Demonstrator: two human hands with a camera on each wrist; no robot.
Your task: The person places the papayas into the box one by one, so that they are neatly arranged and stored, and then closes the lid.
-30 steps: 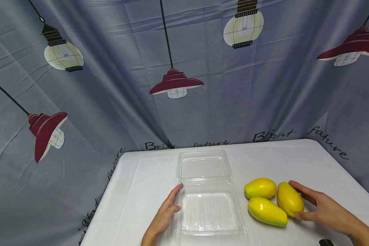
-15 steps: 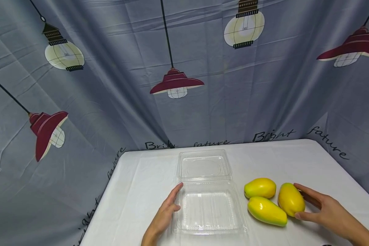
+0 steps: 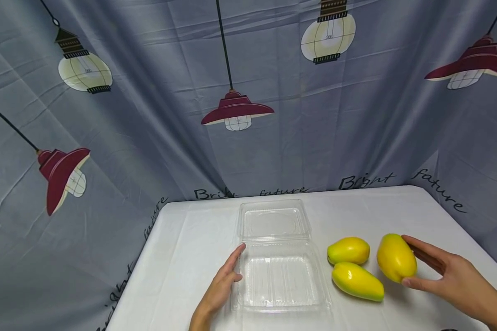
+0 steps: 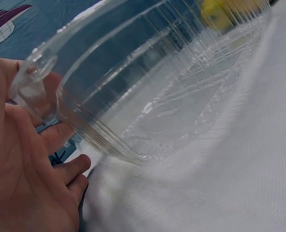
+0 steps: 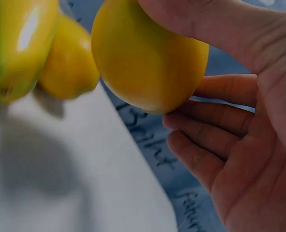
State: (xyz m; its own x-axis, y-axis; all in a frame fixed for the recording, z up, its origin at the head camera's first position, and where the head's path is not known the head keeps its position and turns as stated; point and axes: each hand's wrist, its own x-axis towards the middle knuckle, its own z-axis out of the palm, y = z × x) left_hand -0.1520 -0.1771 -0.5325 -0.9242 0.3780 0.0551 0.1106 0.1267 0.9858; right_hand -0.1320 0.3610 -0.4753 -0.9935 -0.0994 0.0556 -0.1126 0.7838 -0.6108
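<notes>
One yellow fruit (image 3: 396,258): my right hand (image 3: 455,279) pinches it. Left of that grip lies the container (image 3: 282,282), beside my spread left hand (image 3: 219,290).

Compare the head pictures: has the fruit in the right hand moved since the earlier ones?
Yes: the held fruit has risen and shifted to the right, away from the two fruits lying on the table.

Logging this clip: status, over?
Right hand: oval yellow fruit, held above white cloth. Left hand: at clear rectangular plastic container. Two green-tipped yellow fruits between.

Blue-grey curtain (image 3: 157,59), printed red lamps (image 3: 238,108), white-covered table (image 3: 190,243), black lettering (image 3: 366,181)
</notes>
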